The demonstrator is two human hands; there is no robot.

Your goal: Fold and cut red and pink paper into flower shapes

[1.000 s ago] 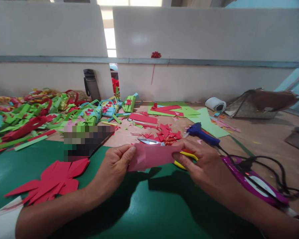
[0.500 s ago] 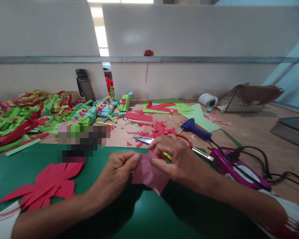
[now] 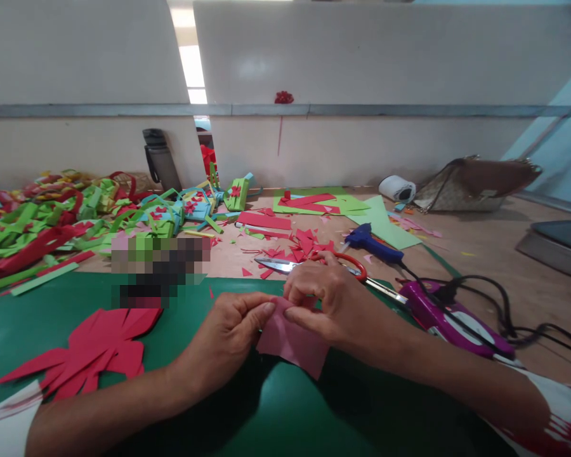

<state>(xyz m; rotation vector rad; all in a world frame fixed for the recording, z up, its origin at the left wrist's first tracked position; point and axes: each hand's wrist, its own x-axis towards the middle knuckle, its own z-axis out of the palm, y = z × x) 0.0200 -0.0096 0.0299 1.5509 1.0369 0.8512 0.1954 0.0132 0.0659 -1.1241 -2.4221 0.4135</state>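
Observation:
A folded pink paper piece (image 3: 292,343) lies on the green mat (image 3: 285,419) in front of me. My left hand (image 3: 226,333) pinches its upper left edge with thumb and forefinger. My right hand (image 3: 326,298) presses and pinches its top edge, the fingertips of both hands almost touching. Red-handled scissors (image 3: 314,266) lie just behind my right hand, blades pointing left. A red paper flower cutout (image 3: 90,349) lies flat on the mat to my left.
A blue glue gun (image 3: 374,244) and a purple tool with black cord (image 3: 452,317) lie at the right. Red scraps (image 3: 304,244), green sheets (image 3: 375,222) and a heap of coloured strips (image 3: 52,222) cover the table behind. A tape roll (image 3: 396,189) and a bag (image 3: 476,184) stand by the wall.
The pink paper went from a wide strip held up between both hands to a folded piece down on the mat. My right hand moved left to meet my left hand.

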